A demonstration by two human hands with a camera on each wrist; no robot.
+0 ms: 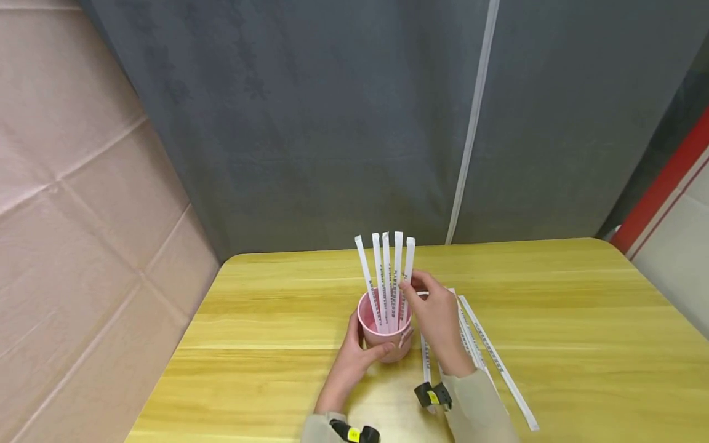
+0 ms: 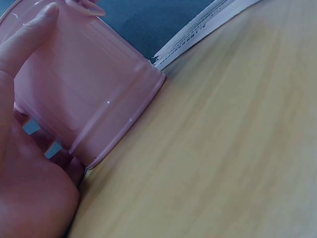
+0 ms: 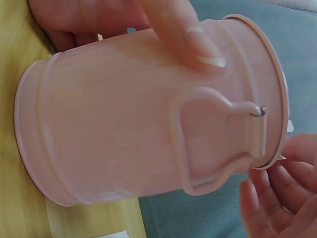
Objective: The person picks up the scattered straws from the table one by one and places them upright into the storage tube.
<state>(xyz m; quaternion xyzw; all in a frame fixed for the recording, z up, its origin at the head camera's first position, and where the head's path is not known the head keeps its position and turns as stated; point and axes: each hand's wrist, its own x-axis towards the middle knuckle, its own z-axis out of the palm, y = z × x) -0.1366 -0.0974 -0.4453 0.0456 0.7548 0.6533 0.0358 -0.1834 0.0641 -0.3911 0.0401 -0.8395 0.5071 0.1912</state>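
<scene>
A pink metal pail [image 1: 388,352] with a small side handle [image 3: 178,144] stands upright on the table. Several paper-wrapped straws [image 1: 365,267] with printed lettering rise from it, fanned apart at the top. My left hand [image 1: 354,363] holds the pail from its left, thumb across the front; in the left wrist view the thumb [image 2: 29,37] lies against the pink wall. At the rim's right side, my right hand [image 1: 440,314] pinches the rightmost wrapped straw [image 1: 410,252] between thumb and fingertips. The right wrist view shows those fingers [image 3: 277,193] beside the rim, the straw mostly hidden.
More wrapped straws [image 1: 501,366] lie on the wooden table [image 1: 266,320] to the right of the pail, some partly under my right forearm. A dark grey curtain [image 1: 332,123] hangs behind the table's far edge. A pinkish covered wall [image 1: 83,246] stands at left.
</scene>
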